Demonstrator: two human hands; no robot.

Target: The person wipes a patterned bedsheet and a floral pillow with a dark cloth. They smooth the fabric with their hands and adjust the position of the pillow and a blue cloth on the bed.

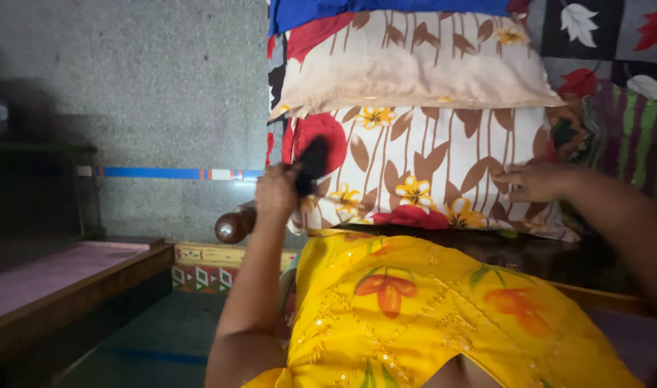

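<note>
Nearest, the left hand (274, 192) is clamped around a dark brush (312, 164) whose head touches the floral pillow (429, 172) just beyond it, while the right hand (537, 182), fingers loosely together, steadies that pillow's far side; short, even strokes would likely suit.

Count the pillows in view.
2. The upper pillow lies on top, cream with brown leaves. The lower pillow sits beneath it, touched by the right hand. Others may be hidden out of frame.
</note>
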